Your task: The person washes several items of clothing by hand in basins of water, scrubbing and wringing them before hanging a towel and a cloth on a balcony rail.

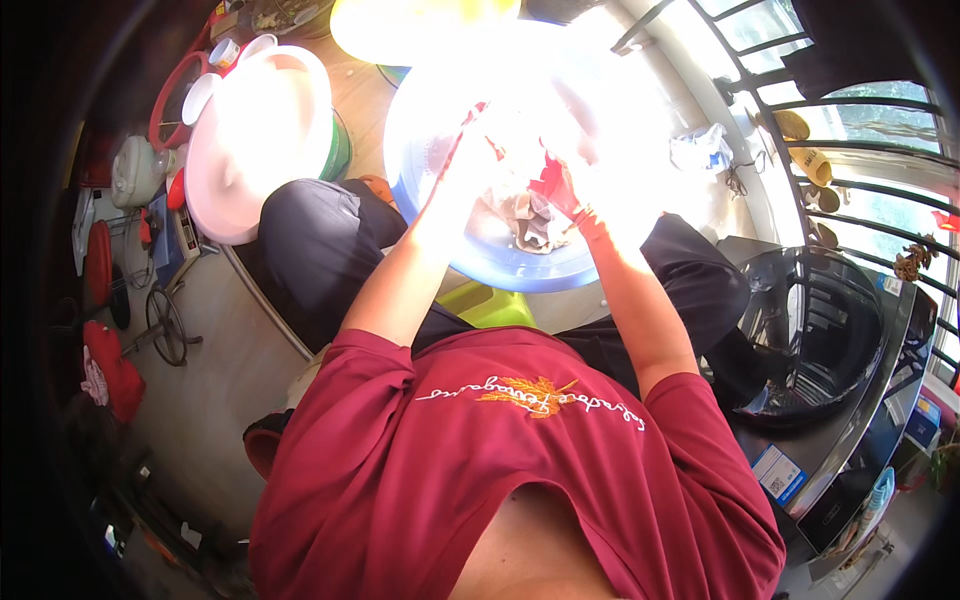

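A light blue basin (520,276) stands between my knees, its far side lost in bright glare. Inside it lies a crumpled, wet-looking whitish-brown cloth (540,228). My right hand (562,188) is over the basin with its fingers closed at the cloth's upper edge. To its left, my left hand (478,140) reaches over the cloth. Sunlight washes out most of that hand, so its fingers and whatever they may hold are not clear.
Left of my knee a pink basin (225,190) leans over a green tub (340,148). Beyond the blue basin sits a yellow basin (400,28). A lime-green stool (488,305) shows below the blue one. At right are a glossy black appliance (800,330) and a barred window (860,120).
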The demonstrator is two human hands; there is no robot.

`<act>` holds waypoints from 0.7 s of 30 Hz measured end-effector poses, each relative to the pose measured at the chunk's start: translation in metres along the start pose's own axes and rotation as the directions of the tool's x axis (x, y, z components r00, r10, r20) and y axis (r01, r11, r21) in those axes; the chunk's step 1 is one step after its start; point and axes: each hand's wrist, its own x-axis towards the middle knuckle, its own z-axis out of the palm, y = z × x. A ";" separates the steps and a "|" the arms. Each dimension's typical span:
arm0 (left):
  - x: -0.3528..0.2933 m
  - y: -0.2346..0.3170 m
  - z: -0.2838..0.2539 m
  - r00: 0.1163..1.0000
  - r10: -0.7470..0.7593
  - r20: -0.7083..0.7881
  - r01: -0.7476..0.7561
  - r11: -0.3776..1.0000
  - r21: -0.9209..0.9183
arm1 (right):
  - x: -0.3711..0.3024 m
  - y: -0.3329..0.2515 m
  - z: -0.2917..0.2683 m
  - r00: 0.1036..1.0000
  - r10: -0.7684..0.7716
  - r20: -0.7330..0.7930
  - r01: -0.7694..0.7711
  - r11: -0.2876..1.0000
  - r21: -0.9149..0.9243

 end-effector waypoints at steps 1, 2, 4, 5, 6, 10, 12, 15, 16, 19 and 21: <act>-0.002 0.000 -0.006 1.000 -0.019 -0.015 0.019 1.000 -0.010 | 0.000 0.002 0.004 1.000 0.017 0.017 -0.017 1.000 0.014; -0.005 0.000 -0.011 0.999 -0.033 -0.005 0.033 0.999 -0.009 | 0.000 0.006 0.005 0.999 0.033 0.027 -0.033 0.999 0.012; -0.011 -0.002 -0.017 0.999 -0.048 0.021 0.047 0.999 0.010 | 0.000 0.015 0.004 0.997 0.068 0.041 -0.068 0.998 0.000; -0.019 0.001 -0.023 0.999 -0.042 0.029 0.041 0.999 0.032 | 0.000 0.013 0.007 0.996 0.079 0.051 -0.079 0.997 0.011; -0.025 0.000 -0.028 0.998 -0.045 0.049 0.043 0.998 0.047 | -0.001 0.014 0.009 0.994 0.096 0.052 -0.097 0.995 0.014; -0.039 -0.013 -0.035 0.980 -0.044 0.195 0.011 0.986 0.167 | 0.001 0.017 0.004 0.967 0.247 0.063 -0.252 0.962 0.105; -0.044 -0.011 -0.029 0.966 -0.090 0.241 0.050 0.984 0.170 | 0.013 0.026 -0.002 0.854 0.429 0.295 -0.519 0.652 0.553; -0.051 0.031 0.012 0.922 -0.333 0.198 0.348 0.937 -0.042 | 0.027 0.046 -0.012 0.797 0.167 0.580 -0.591 0.025 0.806; -0.050 0.034 0.007 0.970 -0.108 0.218 0.093 0.993 0.076 | 0.026 0.054 -0.006 0.790 0.090 0.607 -0.606 -0.035 0.795; -0.045 0.070 -0.007 0.946 0.177 0.272 -0.241 0.945 0.221 | 0.021 0.043 0.002 0.770 0.268 0.579 -0.446 0.875 0.188; -0.028 0.123 -0.020 0.924 0.286 0.254 -0.369 0.843 0.391 | 0.015 0.055 0.003 0.876 0.129 0.464 0.013 0.957 -0.290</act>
